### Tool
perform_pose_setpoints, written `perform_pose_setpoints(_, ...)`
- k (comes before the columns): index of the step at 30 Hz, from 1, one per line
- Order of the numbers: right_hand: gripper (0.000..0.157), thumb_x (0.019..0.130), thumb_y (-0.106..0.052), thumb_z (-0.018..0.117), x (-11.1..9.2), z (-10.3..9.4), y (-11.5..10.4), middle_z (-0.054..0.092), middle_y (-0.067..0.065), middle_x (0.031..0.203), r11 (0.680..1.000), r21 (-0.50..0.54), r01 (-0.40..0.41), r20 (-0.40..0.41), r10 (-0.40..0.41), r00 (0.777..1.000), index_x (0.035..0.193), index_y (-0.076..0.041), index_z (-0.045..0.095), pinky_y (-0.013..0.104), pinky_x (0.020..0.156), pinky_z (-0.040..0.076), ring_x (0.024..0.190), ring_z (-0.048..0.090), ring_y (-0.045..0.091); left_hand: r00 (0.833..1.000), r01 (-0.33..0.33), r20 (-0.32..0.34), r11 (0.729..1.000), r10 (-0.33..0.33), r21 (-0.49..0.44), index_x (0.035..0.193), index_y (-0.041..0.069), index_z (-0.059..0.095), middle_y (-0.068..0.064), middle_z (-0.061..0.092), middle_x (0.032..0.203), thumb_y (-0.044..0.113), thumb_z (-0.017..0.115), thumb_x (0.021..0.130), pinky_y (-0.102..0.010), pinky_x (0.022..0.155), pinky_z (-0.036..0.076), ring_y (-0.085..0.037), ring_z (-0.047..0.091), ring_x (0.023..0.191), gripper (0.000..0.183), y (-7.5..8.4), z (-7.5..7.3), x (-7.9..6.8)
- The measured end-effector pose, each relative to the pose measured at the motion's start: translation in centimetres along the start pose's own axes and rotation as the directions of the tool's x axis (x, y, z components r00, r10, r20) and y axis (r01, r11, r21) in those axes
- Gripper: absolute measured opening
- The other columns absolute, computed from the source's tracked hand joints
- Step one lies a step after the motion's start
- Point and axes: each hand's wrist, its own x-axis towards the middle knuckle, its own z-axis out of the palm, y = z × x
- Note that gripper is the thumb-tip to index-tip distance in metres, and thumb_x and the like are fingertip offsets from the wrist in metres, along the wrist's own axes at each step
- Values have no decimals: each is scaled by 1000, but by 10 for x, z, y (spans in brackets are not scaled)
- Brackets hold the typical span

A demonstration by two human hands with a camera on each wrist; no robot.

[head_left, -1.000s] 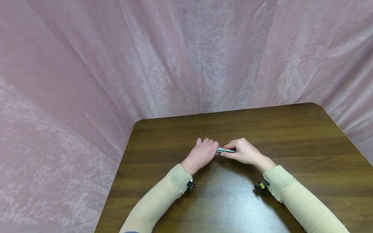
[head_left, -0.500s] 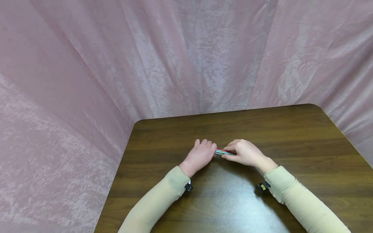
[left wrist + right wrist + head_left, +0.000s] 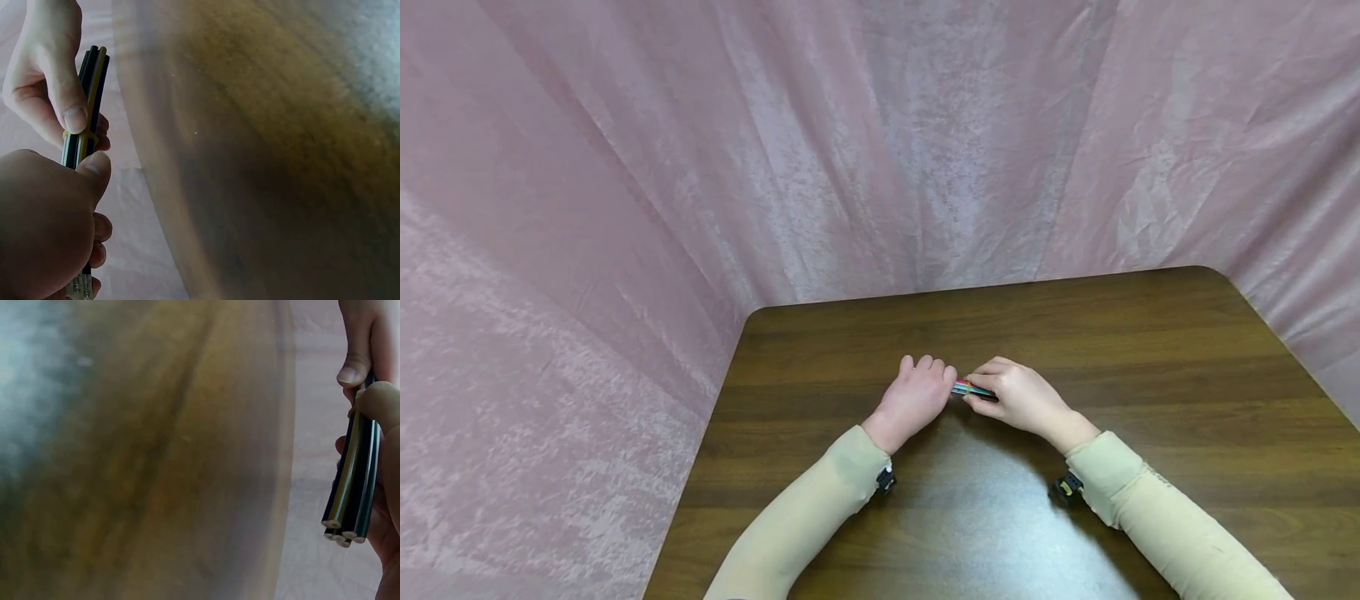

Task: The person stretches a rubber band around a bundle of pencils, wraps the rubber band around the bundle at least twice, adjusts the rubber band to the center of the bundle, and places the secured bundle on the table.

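Observation:
A bundle of pencils (image 3: 960,388) spans the gap between my two hands above the table. Around its middle runs a yellow rubber band (image 3: 90,136). My left hand (image 3: 913,397) wraps its fingers round one end of the bundle, hiding much of that part. On the other side, my right hand (image 3: 1021,398) holds the pencils at the band, thumb on one side and fingers on the other. In the right wrist view the blunt, flat ends of several dark pencils and a yellow one (image 3: 345,487) stick out past the right hand.
The brown wooden table (image 3: 1075,333) has rounded far corners. Pink velvet curtains (image 3: 887,150) hang behind it and along the sides. A small black camera sits on each wrist, the left one (image 3: 886,480) and the right one (image 3: 1066,486).
Both hands and the bundle have shifted slightly left. The right hand has moved closer to the left, along the pencils, and its grip still sits by the band.

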Motion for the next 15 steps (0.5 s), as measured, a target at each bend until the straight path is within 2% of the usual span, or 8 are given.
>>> perform_pose_setpoints(4, 16, 88, -26, 75, 0, 1, -2, 70, -6, 96, 999, 27, -24, 43, 22, 999, 99, -14, 75, 33, 75, 54, 90, 64, 12, 999, -3, 45, 1000, 4, -17, 97, 17, 56, 2, 58, 86, 28, 47, 104, -35, 66, 32, -16, 52, 79, 16, 1, 1, -2)
perform_pose_setpoints(10, 17, 91, -30, 73, -3, -4, -2, 70, -8, 97, 999, 25, -46, 65, 45, 997, 102, -17, 74, 33, 72, 55, 85, 67, 8, 998, 17, 54, 998, -14, -65, 96, 17, 56, 2, 59, 87, 32, 55, 101, -34, 65, 30, -17, 52, 78, 16, 0, -1, -3)
perform_pose_setpoints(15, 21, 87, -32, 77, -11, -12, 3, 72, -9, 99, 997, 10, -73, 52, 72, 996, 103, -19, 76, 34, 72, 55, 87, 68, 8, 996, 41, 77, 994, -33, -103, 97, 16, 55, 1, 59, 86, 37, 59, 99, -35, 65, 32, -17, 53, 78, 22, -5, 1, -4)
